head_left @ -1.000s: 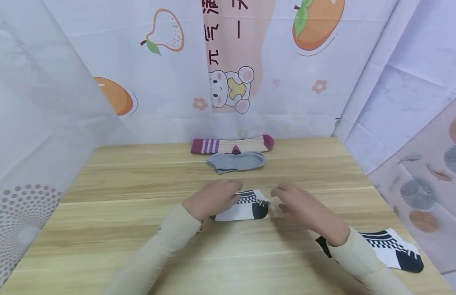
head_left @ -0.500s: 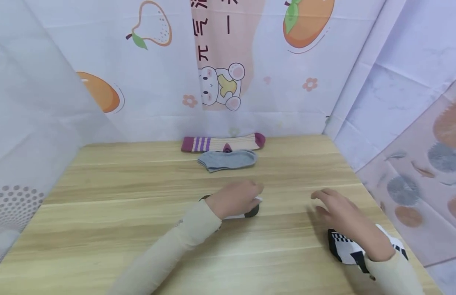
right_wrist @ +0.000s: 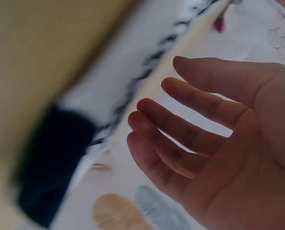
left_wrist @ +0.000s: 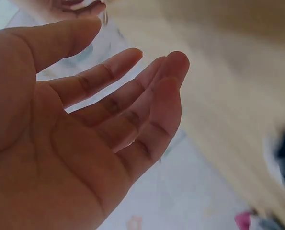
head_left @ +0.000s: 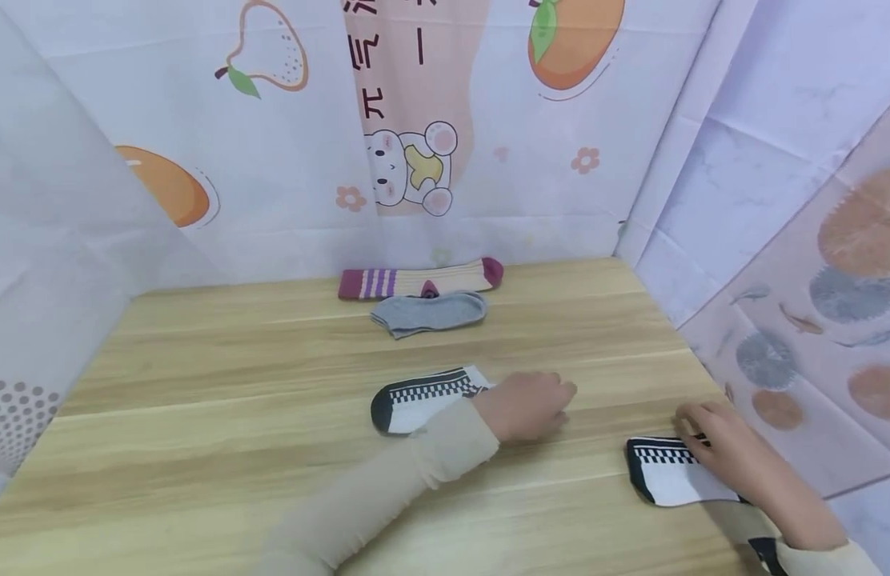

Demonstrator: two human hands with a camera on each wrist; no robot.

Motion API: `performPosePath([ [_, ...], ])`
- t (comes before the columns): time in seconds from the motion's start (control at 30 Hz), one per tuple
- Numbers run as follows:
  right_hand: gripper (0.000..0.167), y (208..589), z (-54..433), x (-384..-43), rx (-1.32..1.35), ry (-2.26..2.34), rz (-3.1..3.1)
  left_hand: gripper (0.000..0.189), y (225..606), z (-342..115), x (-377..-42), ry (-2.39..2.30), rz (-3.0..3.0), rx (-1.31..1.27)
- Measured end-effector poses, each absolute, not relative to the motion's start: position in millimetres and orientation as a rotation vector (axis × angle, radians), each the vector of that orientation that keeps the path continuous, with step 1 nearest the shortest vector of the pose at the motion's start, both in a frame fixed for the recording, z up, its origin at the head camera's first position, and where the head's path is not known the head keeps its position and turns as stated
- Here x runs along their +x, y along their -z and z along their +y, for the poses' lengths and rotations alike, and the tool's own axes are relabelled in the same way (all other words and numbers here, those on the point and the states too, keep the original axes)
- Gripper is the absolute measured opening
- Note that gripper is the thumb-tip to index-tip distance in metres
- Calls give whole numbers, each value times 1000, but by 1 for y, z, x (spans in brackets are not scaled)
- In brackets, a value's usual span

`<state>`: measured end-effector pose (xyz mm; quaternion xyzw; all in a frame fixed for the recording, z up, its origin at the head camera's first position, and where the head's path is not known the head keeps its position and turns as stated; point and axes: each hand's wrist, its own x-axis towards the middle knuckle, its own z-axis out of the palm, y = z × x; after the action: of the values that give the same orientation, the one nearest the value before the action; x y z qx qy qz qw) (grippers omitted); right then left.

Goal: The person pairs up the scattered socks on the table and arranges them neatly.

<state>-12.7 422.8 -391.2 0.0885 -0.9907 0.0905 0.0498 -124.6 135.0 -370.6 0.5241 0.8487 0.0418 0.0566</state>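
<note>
Two white ankle socks with black checkered bands lie flat on the wooden table. One sock point(head_left: 419, 404) is near the middle, its right end hidden behind my left hand point(head_left: 527, 406). That hand hovers past the sock's right end, fingers loosely bent with nothing in them. Over the other sock point(head_left: 668, 472), on the right, is my right hand point(head_left: 729, 448), which covers its far part. In the right wrist view the right fingers point(right_wrist: 166, 124) are relaxed and hold nothing; the sock with its dark end point(right_wrist: 56, 163) appears blurred beside them.
Farther back lie a folded grey sock point(head_left: 430, 313) and a cream sock point(head_left: 419, 280) with maroon ends and purple stripes. A printed curtain point(head_left: 272, 160) stands behind the table point(head_left: 222, 384), and patterned cloths hang along both sides.
Both hands have moved right. The left has passed across the middle sock, uncovering its left end; the right has come over the right-hand sock. The view has turned slightly right.
</note>
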Motion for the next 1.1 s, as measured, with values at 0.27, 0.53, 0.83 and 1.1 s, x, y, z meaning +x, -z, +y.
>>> performPosePath([
  [0.27, 27, 400, 434, 0, 279, -251, -2959, 17, 384, 179, -106, -43, 2471, 1639],
  [0.53, 27, 404, 427, 2, 297, -215, -2921, 12, 392, 190, -96, -73, 2489, 1686],
  [0.83, 24, 403, 410, 4, 263, -249, -2977, 19, 393, 190, -94, -55, 2491, 1681],
  [1.1, 20, 393, 413, 6, 104, -269, -3117, 27, 394, 195, -93, -77, 2522, 1672],
])
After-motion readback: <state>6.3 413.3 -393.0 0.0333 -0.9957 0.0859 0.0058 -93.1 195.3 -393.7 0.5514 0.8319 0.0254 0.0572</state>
